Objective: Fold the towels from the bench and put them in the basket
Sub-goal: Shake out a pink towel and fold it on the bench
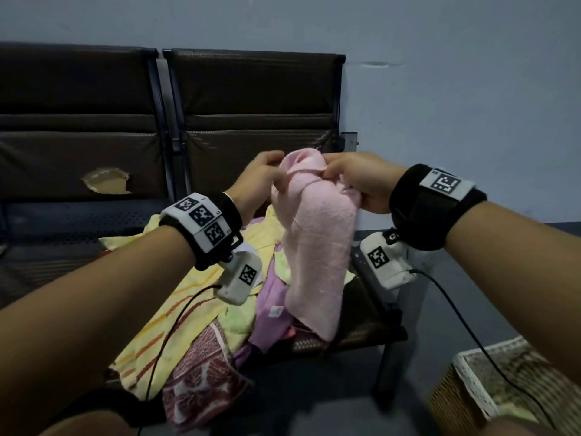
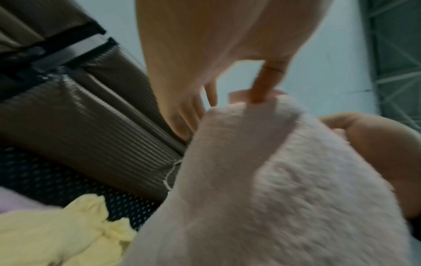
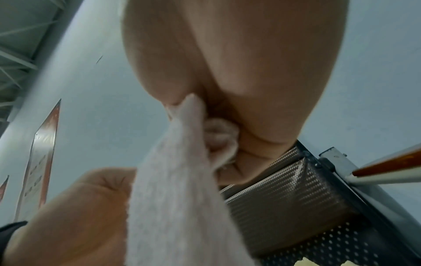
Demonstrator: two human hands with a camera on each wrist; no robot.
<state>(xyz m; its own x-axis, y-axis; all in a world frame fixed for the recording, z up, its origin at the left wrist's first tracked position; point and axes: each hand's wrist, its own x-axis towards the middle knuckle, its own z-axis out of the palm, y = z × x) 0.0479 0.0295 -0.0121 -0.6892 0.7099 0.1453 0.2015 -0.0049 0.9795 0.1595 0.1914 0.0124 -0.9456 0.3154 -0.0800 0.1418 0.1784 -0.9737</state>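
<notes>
A pale pink towel hangs in the air above the bench, bunched at its top edge. My left hand pinches the top on the left side, and my right hand pinches it on the right, close together. The left wrist view shows the pink towel with my left fingers curled into its top edge. In the right wrist view the towel is clamped between thumb and fingers. Below it a heap of towels, yellow, green, purple and patterned red, lies on the bench seat.
A woven basket with a white rim stands on the floor at the lower right. The brown padded bench backs rise behind the hands, one with a torn patch. A blue-grey wall is behind.
</notes>
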